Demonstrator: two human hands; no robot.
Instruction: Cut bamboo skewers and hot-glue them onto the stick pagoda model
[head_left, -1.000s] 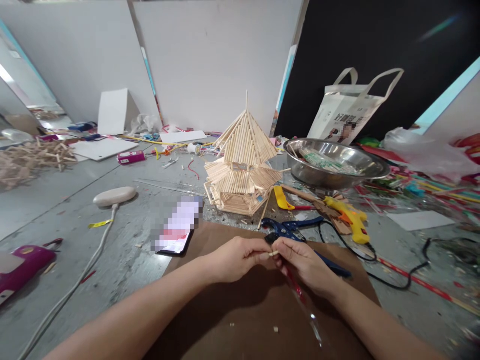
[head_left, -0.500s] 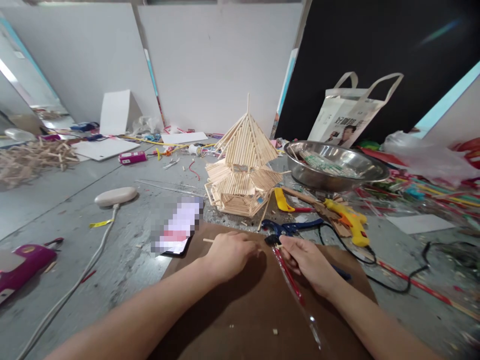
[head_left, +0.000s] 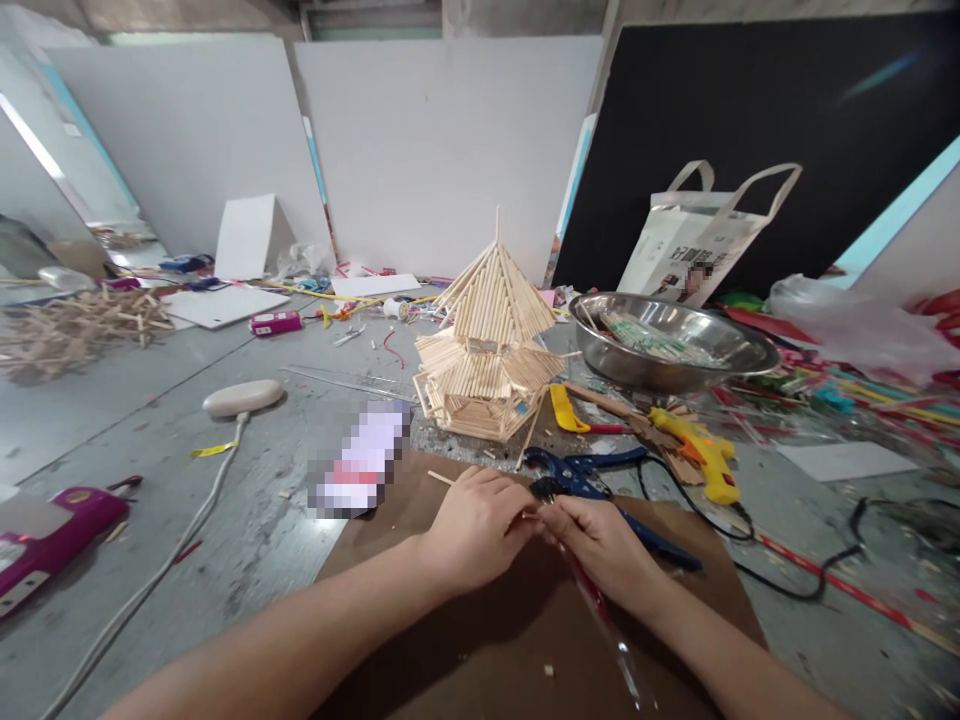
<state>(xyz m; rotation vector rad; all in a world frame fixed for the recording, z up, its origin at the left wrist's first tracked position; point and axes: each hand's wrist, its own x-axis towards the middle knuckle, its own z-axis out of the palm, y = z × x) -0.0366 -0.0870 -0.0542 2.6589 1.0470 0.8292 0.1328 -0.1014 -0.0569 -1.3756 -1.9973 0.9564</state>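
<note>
My left hand is closed around a thin wooden stick, whose end pokes out to the left past the knuckles. Its fingertips meet those of my right hand, which is pinched closed; what lies between the right fingers is hidden. Below the right hand runs a red, thin item in a clear sleeve, lying on the brown board. Blue-handled pliers rest just beyond the right hand. Farther back stands a pagoda-like model of wooden sticks, with a pointed roof.
A phone lies left of the board. Right are a yellow glue gun, a yellow-handled saw and a steel basin. A purple tool and white cable lie left. Behind stands a white bag.
My hands have come together, the right moving left and down to the left fingertips. The small stick end seen at the right fingers is now hidden. The view has tilted up slightly.
</note>
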